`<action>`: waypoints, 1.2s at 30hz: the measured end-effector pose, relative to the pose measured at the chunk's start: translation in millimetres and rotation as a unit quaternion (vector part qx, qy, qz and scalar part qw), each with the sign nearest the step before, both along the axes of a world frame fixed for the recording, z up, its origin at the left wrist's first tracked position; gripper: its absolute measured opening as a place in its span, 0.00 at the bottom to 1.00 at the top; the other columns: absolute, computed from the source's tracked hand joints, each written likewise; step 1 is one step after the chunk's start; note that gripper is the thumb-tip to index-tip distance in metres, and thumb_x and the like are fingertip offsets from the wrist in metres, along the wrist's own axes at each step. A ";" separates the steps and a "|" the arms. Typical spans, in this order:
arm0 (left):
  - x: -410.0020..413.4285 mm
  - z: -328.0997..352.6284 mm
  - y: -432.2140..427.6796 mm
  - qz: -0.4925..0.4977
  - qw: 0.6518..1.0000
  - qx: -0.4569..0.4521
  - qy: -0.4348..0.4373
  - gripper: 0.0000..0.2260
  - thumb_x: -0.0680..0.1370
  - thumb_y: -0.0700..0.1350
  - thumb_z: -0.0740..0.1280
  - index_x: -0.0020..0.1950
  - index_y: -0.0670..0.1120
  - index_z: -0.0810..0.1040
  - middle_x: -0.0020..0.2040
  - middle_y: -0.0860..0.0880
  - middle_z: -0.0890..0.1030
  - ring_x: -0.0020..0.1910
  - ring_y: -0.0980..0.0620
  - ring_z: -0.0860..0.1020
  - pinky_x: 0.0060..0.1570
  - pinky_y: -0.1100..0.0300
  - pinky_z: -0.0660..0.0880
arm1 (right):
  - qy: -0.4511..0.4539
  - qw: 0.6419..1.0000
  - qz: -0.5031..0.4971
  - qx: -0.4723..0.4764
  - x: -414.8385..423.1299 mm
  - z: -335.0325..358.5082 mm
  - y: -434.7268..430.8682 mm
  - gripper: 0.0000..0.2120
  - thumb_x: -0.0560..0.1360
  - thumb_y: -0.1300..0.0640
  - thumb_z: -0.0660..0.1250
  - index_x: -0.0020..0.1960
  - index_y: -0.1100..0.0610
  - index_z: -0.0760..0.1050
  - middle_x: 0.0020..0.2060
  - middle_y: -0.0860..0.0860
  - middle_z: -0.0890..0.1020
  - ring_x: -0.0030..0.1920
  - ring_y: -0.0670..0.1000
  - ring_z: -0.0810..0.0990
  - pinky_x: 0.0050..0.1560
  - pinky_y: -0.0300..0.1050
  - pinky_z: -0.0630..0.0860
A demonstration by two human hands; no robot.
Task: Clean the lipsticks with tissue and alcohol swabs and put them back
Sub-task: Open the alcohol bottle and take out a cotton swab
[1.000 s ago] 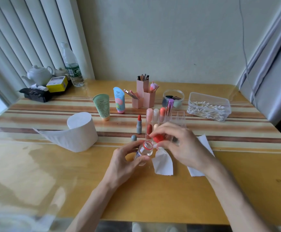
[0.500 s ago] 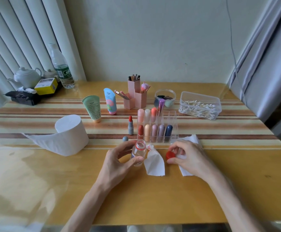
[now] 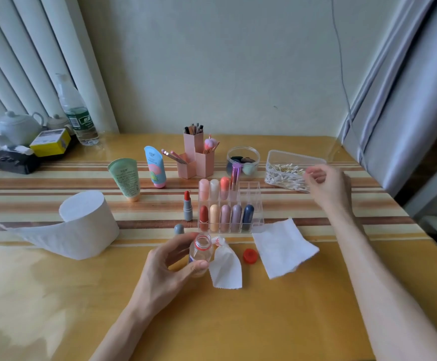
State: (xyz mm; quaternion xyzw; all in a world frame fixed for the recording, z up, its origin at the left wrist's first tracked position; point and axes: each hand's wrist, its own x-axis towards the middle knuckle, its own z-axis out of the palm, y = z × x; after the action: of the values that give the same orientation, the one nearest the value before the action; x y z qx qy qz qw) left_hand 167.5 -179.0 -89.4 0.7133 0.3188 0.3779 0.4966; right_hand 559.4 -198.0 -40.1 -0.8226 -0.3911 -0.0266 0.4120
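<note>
At the near centre of the table [image 3: 238, 321], a small clear bottle [image 3: 199, 250] is gripped by the left hand [image 3: 165, 267], with thumb and fingers curled round its body. The bottle is held upright with its mouth uncapped. Its red cap [image 3: 250, 256] lies on the table just to the right, apart from both hands.

The right hand [image 3: 325, 183] is extended to the far right, over the clear box of cotton swabs [image 3: 282, 175]. Its fingers are curled above the swabs; whether a swab is pinched cannot be told. The two hands are well apart.

A crumpled tissue [image 3: 226, 267], marked red at its upper end, lies beside the bottle. A flat tissue sheet [image 3: 283, 250] lies further right, beyond the cap.

The uncapped red lipstick [image 3: 187, 205] stands upright, long axis vertical, just left of the clear organiser [image 3: 251, 187]. It lies directly beyond the left hand and is far nearer to that hand than to the right. Its grey cap [image 3: 179, 228] stands between it and the left hand. The capped lipsticks [image 3: 225, 217] are seated upright in the organiser compartments.

The step in hand is judged to be the wetting of a swab. For this, a swab is to be carried from the far right box back to the bottle mouth at centre.

A tissue roll [image 3: 87, 225] rests at the left.
</note>
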 end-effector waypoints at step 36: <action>2.4 4.1 1.0 0.010 1.000 -0.016 0.011 0.21 0.72 0.51 0.80 0.63 0.47 0.83 0.58 0.52 0.87 0.60 0.51 0.84 0.64 0.53 0.79 | -0.008 0.965 0.154 -0.214 48.0 24.8 78.7 0.06 0.76 0.58 0.78 0.52 0.54 0.86 0.50 0.50 0.87 0.52 0.52 0.83 0.61 0.49 0.77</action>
State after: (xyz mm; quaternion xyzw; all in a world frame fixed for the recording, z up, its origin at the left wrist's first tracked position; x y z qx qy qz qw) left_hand 169.9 -178.0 -85.3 0.7062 0.3374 0.3699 0.5006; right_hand 607.4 -119.4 -15.2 -0.8214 -0.5126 0.1147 0.2223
